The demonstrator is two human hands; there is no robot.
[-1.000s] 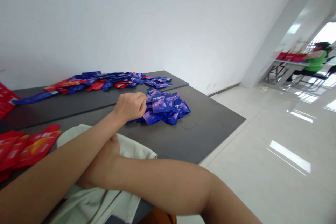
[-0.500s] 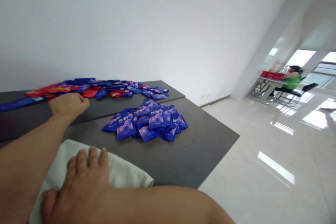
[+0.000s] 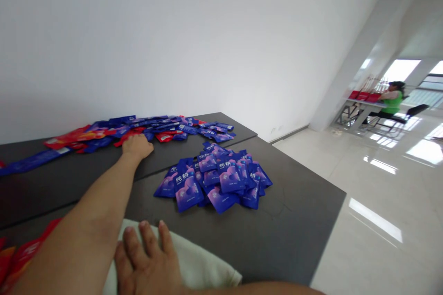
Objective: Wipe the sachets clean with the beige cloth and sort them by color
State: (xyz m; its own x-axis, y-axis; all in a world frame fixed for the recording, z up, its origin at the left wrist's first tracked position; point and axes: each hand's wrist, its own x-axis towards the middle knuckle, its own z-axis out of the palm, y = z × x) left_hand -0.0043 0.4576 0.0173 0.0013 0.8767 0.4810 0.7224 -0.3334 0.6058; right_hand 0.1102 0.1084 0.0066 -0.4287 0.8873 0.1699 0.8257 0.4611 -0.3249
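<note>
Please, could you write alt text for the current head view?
A person's left hand is at a red-and-blue packet pile near the wall; the right hand lies flat on pale cloth. Blue packets are heaped on the dark table.

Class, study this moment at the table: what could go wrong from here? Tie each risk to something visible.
The left hand is at the mixed red and blue packets, which overlap, so lifting one might drag others along. The heap of blue packets is loosely stacked, so a knock could make it slide. The right hand lies flat on the pale fabric; if that hand shifts, the fabric might bunch or slip.
</note>
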